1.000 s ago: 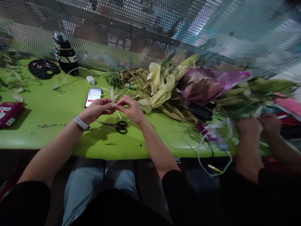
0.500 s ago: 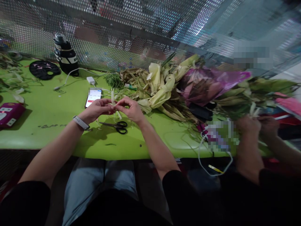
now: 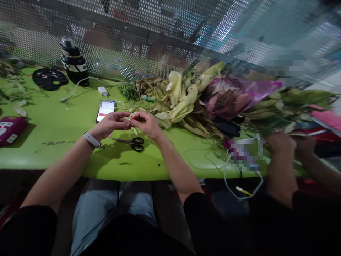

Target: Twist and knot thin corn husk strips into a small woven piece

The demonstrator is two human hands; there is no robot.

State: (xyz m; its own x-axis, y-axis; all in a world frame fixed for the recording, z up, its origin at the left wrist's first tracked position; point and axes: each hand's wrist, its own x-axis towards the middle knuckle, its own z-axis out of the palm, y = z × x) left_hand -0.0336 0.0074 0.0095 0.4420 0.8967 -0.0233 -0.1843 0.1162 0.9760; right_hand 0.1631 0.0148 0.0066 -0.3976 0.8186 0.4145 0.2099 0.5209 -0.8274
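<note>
My left hand [image 3: 115, 122] and my right hand [image 3: 146, 124] meet above the green table, fingertips pinched together. Between them is a pale strip of corn husk [image 3: 135, 131], mostly covered by the fingers; its loose end hangs below. Black-handled scissors [image 3: 136, 143] lie on the table just under the hands. A lit phone [image 3: 106, 107] rests right behind my left hand. Beyond my right hand begins a heap of dried corn husks [image 3: 183, 103].
A dark bottle [image 3: 74, 62] and a black palette-shaped piece [image 3: 50, 79] stand near the mesh screen. A purple power block [image 3: 12, 129] sits at left. At right are a pink plastic bag [image 3: 231, 96], a white cable [image 3: 226, 174] and another person's hands [image 3: 282, 144].
The husk's upper end, which stood up between my fingers, no longer shows above them. My hands have barely moved. The other person's hands have shifted slightly.
</note>
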